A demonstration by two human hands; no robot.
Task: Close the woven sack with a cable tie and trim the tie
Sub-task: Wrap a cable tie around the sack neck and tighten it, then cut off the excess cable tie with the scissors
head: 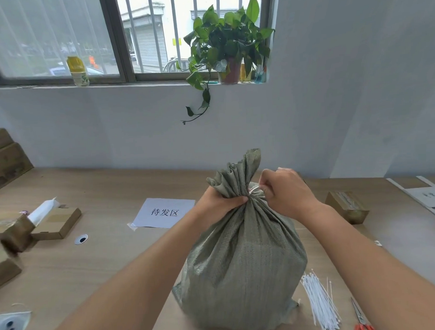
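A: Fingers?
B: The left hand (219,199) grips the gathered neck of the woven sack (242,260); the right hand (285,192) pinches the white cable tie (253,189) looped round that neck, just beside the left fingers.
A: And nearby?
B: Spare ties (320,302) and orange-handled scissors (361,317) lie on the table (104,262), below the right fingers.

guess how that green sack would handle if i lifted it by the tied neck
The woven sack bulges and stands unaided, so it is probably fairly full. Its creased cloth looks floppy, so it would likely sag. The cable tie might slip if loose.
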